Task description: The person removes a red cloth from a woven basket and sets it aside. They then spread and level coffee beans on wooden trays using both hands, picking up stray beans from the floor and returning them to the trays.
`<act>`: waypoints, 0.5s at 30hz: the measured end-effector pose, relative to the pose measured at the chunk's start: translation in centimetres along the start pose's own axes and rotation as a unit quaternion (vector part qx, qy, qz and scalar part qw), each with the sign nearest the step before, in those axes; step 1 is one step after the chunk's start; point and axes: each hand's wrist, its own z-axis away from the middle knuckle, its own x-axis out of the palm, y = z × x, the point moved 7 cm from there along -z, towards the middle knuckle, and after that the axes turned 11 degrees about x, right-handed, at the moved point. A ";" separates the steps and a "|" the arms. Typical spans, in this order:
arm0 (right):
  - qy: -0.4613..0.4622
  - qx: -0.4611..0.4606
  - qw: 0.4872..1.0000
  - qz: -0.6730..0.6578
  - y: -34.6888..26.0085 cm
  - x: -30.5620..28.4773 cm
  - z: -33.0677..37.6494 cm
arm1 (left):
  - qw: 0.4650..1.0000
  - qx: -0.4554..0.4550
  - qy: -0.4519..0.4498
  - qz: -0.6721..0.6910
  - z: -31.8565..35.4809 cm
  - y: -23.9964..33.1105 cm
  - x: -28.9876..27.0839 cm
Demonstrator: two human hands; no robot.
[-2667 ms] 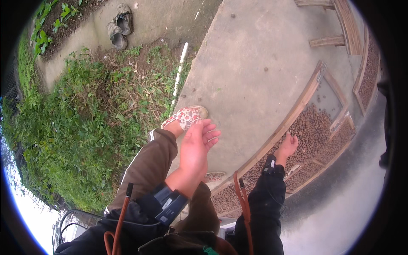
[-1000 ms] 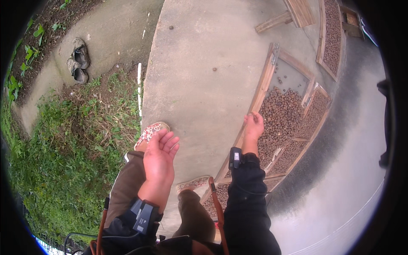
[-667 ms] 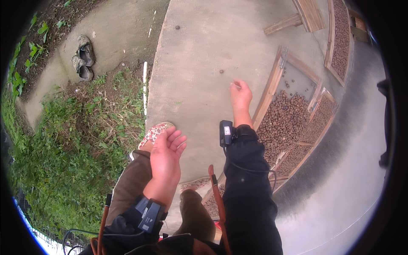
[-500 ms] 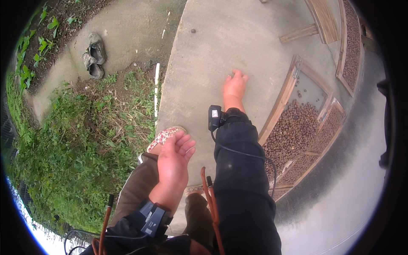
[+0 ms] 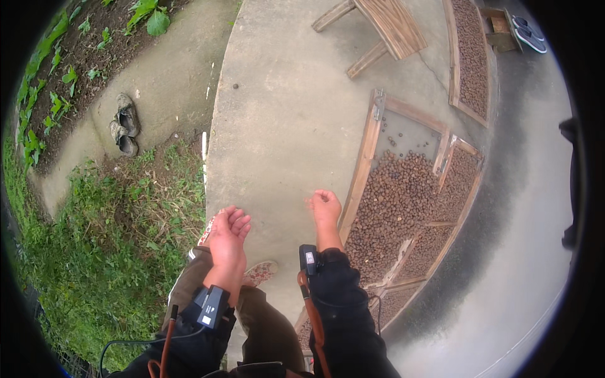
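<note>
My left hand [image 5: 228, 234] is held over the strip where grass meets concrete, palm turned inward. Its fingers are loosely curved with the thumb apart, and nothing shows in it. To the right, my right hand [image 5: 326, 210] hovers above the concrete with its fingers curled into a pinch. Whatever lies between those fingertips, if anything, is hidden. Close to the right hand is a wood-framed tray [image 5: 360, 169] holding many small brown nut-like balls [image 5: 394, 208]. One dark round ball [image 5: 236, 86] lies alone farther off on the concrete.
A wooden bench [image 5: 391, 28] stands ahead. Another long framed tray [image 5: 452, 60] of brown balls lies at far right, near dark shoes [image 5: 528, 34]. Muddy shoes [image 5: 126, 125] rest on the left path. A white pipe [image 5: 204, 157] edges the grass [image 5: 120, 246].
My right hand has drawn back toward my body, its fingers now curled together. My left hand has shifted slightly left. The view has turned, bringing the bench and dark shoes further in.
</note>
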 end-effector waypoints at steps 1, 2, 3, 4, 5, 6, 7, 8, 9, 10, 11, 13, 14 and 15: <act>0.019 0.013 0.998 -0.050 -0.3 -4.0 0.4 | 0.999 0.024 -0.027 -0.038 0.2 0.0 -0.6; 0.046 0.045 0.992 -0.105 -0.4 -8.3 0.8 | 0.998 0.029 -0.033 -0.053 0.7 0.1 -1.6; 0.087 -0.028 0.985 -0.146 -2.0 -12.4 1.4 | 0.998 -0.011 -0.011 -0.062 1.3 0.0 -3.2; 0.135 -0.078 0.969 -0.190 -2.8 -16.4 2.3 | 0.994 -0.040 0.034 -0.095 1.9 0.5 -5.0; 0.183 -0.112 0.948 -0.235 -2.9 -19.8 3.6 | 0.990 -0.020 0.039 -0.133 2.5 2.0 -6.3; 0.206 -0.126 0.946 -0.216 -2.9 -22.6 4.9 | 0.987 0.009 0.029 -0.158 3.1 3.8 -7.3; 0.229 -0.141 0.941 -0.207 -2.7 -24.8 6.3 | 0.980 0.044 -0.007 -0.196 3.7 6.1 -7.6; 0.224 -0.118 0.943 -0.216 -1.6 -26.0 7.7 | 0.966 0.077 -0.043 -0.242 4.4 8.5 -7.8; 0.205 -0.081 0.949 -0.228 -0.2 -26.2 9.1 | 0.954 0.097 -0.064 -0.277 4.9 10.8 -8.0; 0.189 -0.042 0.952 -0.237 1.8 -26.3 11.2 | 0.937 0.111 -0.092 -0.320 5.3 13.3 -8.1; 0.199 0.009 0.969 -0.143 3.5 -26.3 13.4 | 0.915 0.133 -0.135 -0.355 5.5 16.1 -7.7; 0.159 -0.001 0.985 0.065 6.0 -26.6 19.0 | 0.880 0.133 -0.150 -0.431 5.1 21.5 -7.9; 0.131 0.013 0.981 0.143 7.7 -26.4 22.0 | 0.881 0.108 -0.139 -0.440 4.7 24.2 -8.3; 0.066 0.077 0.995 0.024 10.2 -26.7 24.5 | 0.881 0.085 -0.128 -0.447 4.2 27.0 -8.6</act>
